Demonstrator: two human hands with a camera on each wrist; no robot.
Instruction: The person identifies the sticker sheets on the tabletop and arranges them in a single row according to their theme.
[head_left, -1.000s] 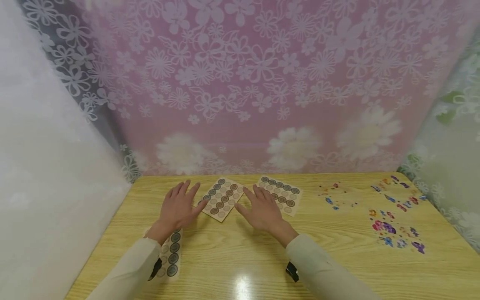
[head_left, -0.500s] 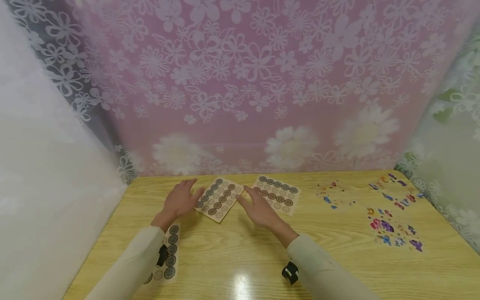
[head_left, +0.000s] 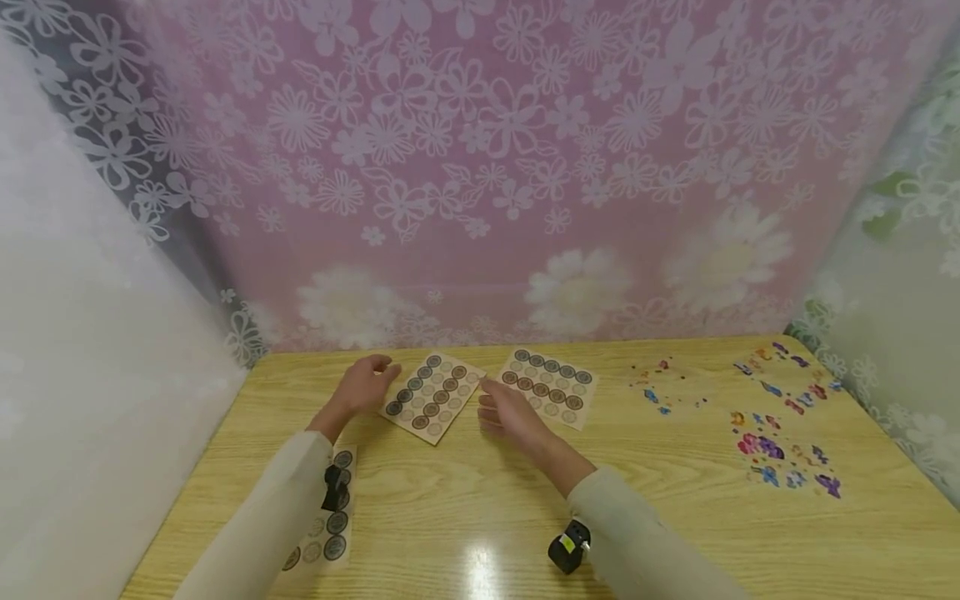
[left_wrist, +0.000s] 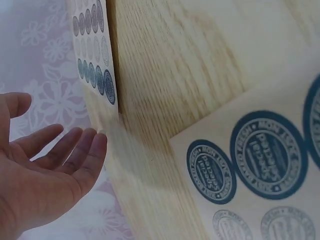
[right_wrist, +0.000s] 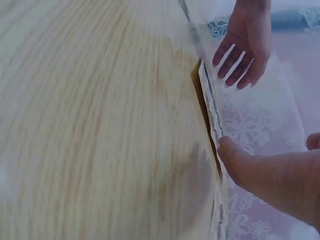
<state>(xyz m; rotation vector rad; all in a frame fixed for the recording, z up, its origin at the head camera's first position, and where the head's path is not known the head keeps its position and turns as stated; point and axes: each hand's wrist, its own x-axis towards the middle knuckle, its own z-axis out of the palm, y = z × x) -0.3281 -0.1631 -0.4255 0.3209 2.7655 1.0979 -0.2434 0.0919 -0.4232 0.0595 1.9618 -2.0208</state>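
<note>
A stack of sticker sheets [head_left: 431, 400] with rows of blue, brown and pale round labels lies turned on the table between my hands. My right hand [head_left: 517, 417] has its fingers curled and its thumb and forefinger at the stack's right corner, pinching there. In the right wrist view a fingertip [right_wrist: 227, 147] is right at the sheet edge. My left hand [head_left: 363, 385] hovers by the stack's left side, fingers loosely bent and holding nothing. Its palm [left_wrist: 42, 192] shows in the left wrist view, fingertips near the sheets' corner.
Another sticker sheet [head_left: 555, 392] lies behind the right hand. A further sheet [head_left: 341, 529] is partly hidden under the left forearm. Several colourful butterfly and flower stickers [head_left: 772, 446] spread over the table's right side. A flowered curtain [head_left: 465, 167] hangs behind the table [head_left: 435, 508].
My left hand has drawn its fingers in and lifted off the stack's left edge. My right hand has turned and curled its fingers at the right corner. The view has shifted slightly.
</note>
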